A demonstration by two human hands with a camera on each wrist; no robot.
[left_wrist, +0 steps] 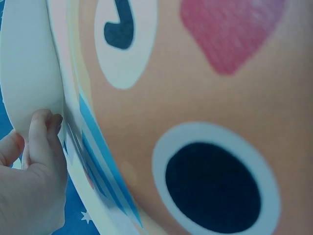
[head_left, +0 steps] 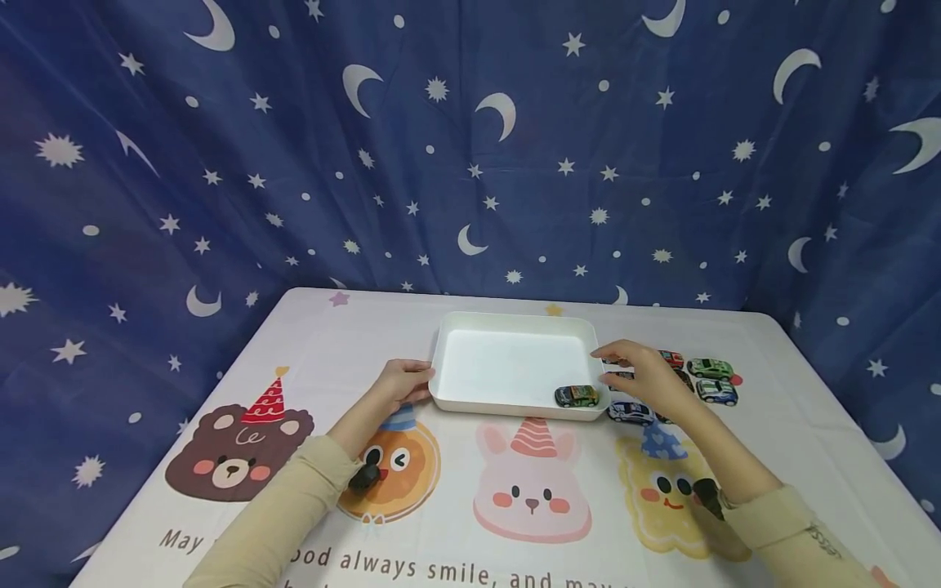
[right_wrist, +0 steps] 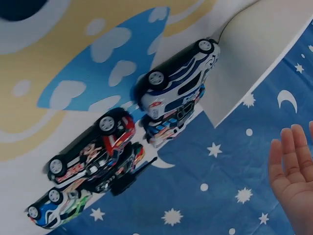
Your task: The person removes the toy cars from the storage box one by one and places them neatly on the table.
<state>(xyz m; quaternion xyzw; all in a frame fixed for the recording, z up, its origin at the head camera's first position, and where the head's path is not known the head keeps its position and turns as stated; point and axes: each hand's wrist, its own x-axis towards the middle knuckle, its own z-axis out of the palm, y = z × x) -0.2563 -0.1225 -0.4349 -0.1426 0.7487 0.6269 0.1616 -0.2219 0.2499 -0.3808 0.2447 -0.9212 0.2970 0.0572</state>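
Observation:
A white rectangular tray (head_left: 500,363) lies on the table, with one dark green and orange toy car (head_left: 577,397) in its near right corner. At the tray's left end, my left hand (head_left: 403,381) holds the wall, fingers on the outer side and thumb by the rim in the left wrist view. My right hand (head_left: 650,380) is at the tray's right end, its fingertips right by the rim and nothing in its grasp. Straight fingers (right_wrist: 289,152) show in the right wrist view. Several toy cars (head_left: 709,368) stand under and beside this hand, partly hidden by it.
A white tablecloth (head_left: 456,498) printed with cartoon animals and lettering covers the table. Behind it hangs a blue curtain (head_left: 412,163) with moons and stars. Among the cars right of the tray are a white and blue car (head_left: 630,412) and another white and blue one (head_left: 716,393).

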